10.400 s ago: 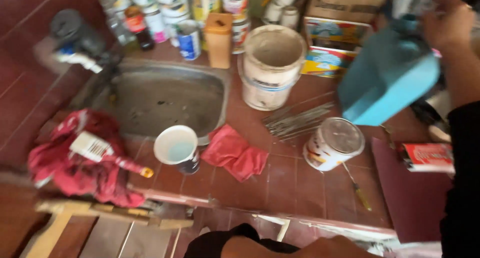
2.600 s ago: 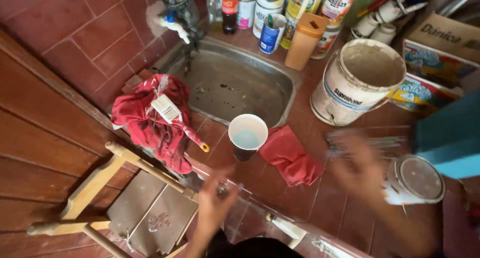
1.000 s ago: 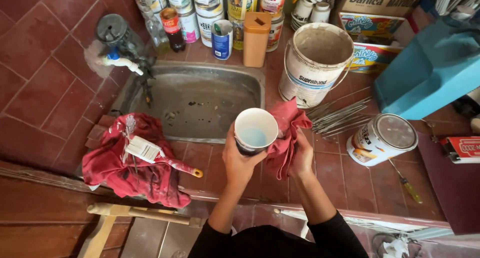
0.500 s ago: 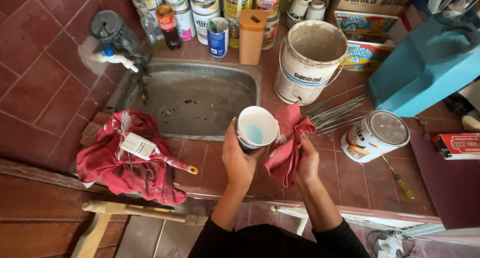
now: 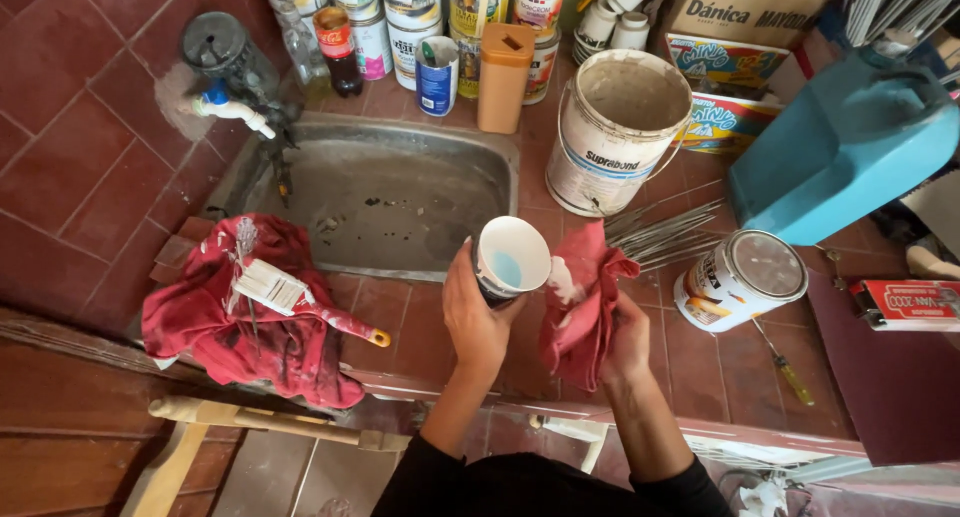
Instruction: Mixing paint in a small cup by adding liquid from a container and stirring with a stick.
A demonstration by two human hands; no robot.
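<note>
The left hand [image 5: 478,312] is wrapped around a white cup [image 5: 510,259], held tilted so its mouth faces up toward the camera; a patch of light blue shows at its bottom. The right hand [image 5: 625,332] grips a bunched red rag [image 5: 580,307] just beside the cup, the cloth's upper edge close to the rim; whether they touch cannot be told. Both hands hover over the red-tiled counter [image 5: 400,317], near its front edge.

Just beyond the left hand lies a metal sink [image 5: 385,192], stained and dry-looking, with a white tap [image 5: 228,108] at its far left corner. Left of the left hand, a crumpled red cloth [image 5: 235,312] lies on the counter with a paintbrush [image 5: 300,299] resting on top. Beyond the right hand stands a white bucket [image 5: 615,127], and a bundle of thin metal rods [image 5: 665,235] lies beside it. To the right of the right hand sits a closed paint can [image 5: 740,280], with a screwdriver [image 5: 780,362] near it and a light blue jerrycan [image 5: 845,147] farther off.
</note>
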